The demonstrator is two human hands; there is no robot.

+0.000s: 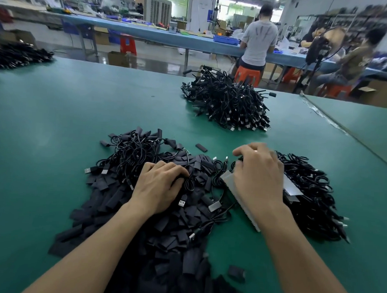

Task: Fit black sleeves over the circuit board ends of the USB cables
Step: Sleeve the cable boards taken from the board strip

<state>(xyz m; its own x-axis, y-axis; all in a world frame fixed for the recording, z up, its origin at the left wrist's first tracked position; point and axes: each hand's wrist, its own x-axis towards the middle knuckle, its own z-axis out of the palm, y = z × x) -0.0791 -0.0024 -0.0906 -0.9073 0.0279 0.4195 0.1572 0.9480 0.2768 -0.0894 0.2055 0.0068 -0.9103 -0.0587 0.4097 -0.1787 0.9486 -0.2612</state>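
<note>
step judged: pickup | left grip (158, 186) curled on black sleeves (163, 233) heap on table (57, 119), right grip (259, 177) curled into USB cables (313, 194) pile; pinch contents cannot be told | next: one sleeve, one board end to be isolated

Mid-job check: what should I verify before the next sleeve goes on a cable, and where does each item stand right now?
1. Sleeves within reach: ok, the left hand rests on the sleeve pile.
2. Cables within reach: ok, the right hand is on the cable bundle.
3. Sleeve picked up: cannot tell, the left fingers curl down into the pile.
4. Cable gripped: cannot tell, the right fingers are blurred.
5. Board end lined up with a sleeve: not ok, the hands are apart.
6. Piles kept apart: ok, the far cable heap sits clear of both on the green table.
</note>
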